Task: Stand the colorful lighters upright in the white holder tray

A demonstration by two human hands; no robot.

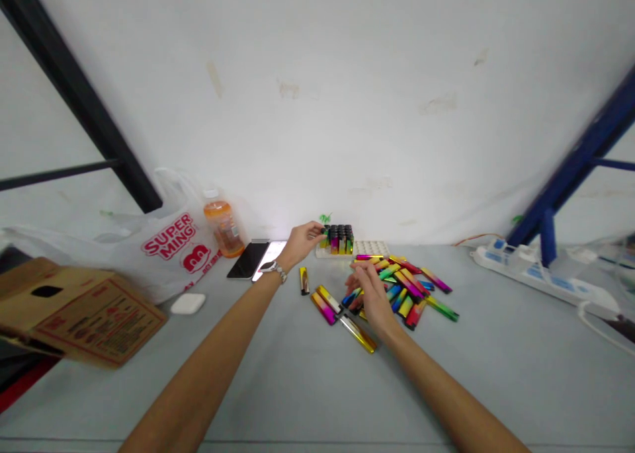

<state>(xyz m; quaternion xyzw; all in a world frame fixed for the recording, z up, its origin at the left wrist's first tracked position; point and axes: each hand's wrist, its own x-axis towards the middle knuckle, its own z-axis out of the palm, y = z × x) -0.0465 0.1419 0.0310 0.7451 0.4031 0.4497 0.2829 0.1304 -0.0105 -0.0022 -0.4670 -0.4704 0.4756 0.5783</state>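
A white slotted tray [371, 248] stands at the back of the grey table, with several colourful lighters [340, 239] upright in its left end. My left hand [301, 243] reaches to that end, fingers pinched on a lighter at the tray's left corner. A loose pile of multicoloured lighters [411, 286] lies in front of the tray. My right hand [371, 295] rests over the pile's left side, fingers curled down onto the lighters; whether it grips one is hidden. Three more lighters [323, 307] lie apart to the left of that hand.
Two phones [258, 260] lie left of the tray, one lit. An orange drink bottle [223, 227], a white plastic bag [169, 248], a small white case [188, 303] and a cardboard box [79, 311] are at left. A white power strip [530, 273] lies at right.
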